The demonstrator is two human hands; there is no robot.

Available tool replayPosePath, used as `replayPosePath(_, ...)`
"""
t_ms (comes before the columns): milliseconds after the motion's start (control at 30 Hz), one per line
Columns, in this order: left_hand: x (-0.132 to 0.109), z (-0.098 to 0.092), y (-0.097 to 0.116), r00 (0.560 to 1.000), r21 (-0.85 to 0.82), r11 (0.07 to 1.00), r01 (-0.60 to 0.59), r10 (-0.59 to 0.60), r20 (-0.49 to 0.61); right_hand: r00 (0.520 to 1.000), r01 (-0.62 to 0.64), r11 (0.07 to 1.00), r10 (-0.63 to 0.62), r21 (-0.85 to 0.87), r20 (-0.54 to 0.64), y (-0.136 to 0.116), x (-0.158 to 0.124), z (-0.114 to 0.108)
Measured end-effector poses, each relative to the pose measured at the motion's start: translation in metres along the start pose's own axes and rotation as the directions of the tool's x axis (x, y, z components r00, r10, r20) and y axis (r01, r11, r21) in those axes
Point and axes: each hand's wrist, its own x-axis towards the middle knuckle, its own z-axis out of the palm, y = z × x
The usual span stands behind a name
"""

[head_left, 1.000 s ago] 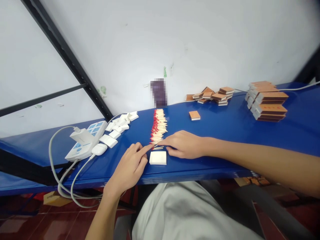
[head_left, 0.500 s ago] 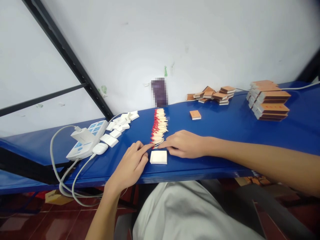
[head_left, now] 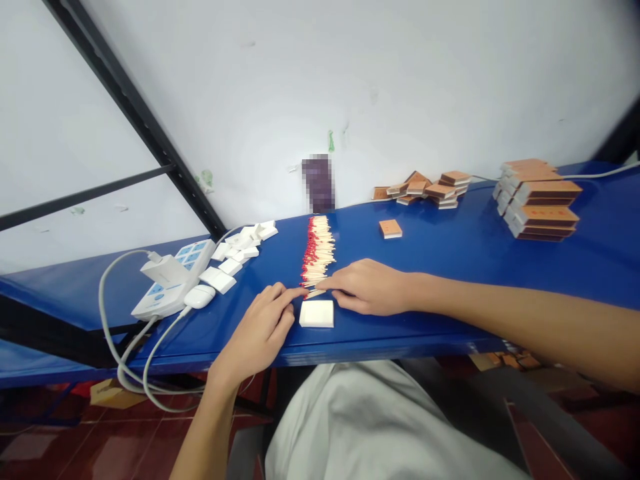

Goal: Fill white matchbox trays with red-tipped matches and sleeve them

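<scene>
A long row of red-tipped matches (head_left: pixel 317 248) lies across the blue table (head_left: pixel 450 267). At its near end, a few matches sit between the fingertips of both hands. My left hand (head_left: pixel 260 327) has its index finger stretched to the matches' red ends, other fingers curled. My right hand (head_left: pixel 367 287) lies palm down, fingertips pressing the matches' other ends. A white open inner matchbox tray (head_left: pixel 317 313) rests just in front of both hands.
Several white trays (head_left: pixel 240 253) lie left of the matches, beside a white power strip (head_left: pixel 167 283) with plugs and cables. One orange matchbox (head_left: pixel 390 229) sits alone; piles of orange boxes (head_left: pixel 430 188) and a taller stack (head_left: pixel 540 200) stand at the back right.
Both hands stay at the near end of the match row; the fingertips have drawn slightly closer together around the few matches. Nothing else moved.
</scene>
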Motion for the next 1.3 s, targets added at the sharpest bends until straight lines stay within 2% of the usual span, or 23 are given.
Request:
replayPosePath(500, -0.001, -0.003, 0.008, 0.999, -0.088, 0.996, 0.007, -0.010, -0.033, 0.998, 0.047, 0.999, -0.048, 0.027, 0.029, 0.000, -0.001, -0.003)
replayPosePath(700, -0.002, -0.003, 0.010, 1.000, -0.014, 1.000, -0.013, 0.013, 0.011, 0.997, 0.075, 0.996, -0.075, 0.039, 0.007, 0.001, -0.001, -0.002)
replayPosePath(1000, -0.004, -0.005, 0.012, 0.997, -0.035, 0.997, -0.062, 0.063, 0.036, 1.000, 0.000, 1.000, -0.001, 0.023, 0.011, -0.001, -0.001, -0.002)
replayPosePath(1167, -0.004, -0.003, 0.009, 1.000, -0.164, 0.986, 0.026, -0.028, -0.007, 1.000, 0.008, 1.000, -0.008, 0.028, 0.021, -0.001, -0.001, -0.002)
replayPosePath(1300, 0.000, -0.004, 0.006, 0.993, -0.254, 0.961, 0.106, -0.117, -0.027, 0.998, -0.064, 0.998, 0.064, -0.025, 0.027, -0.003, -0.001, -0.002)
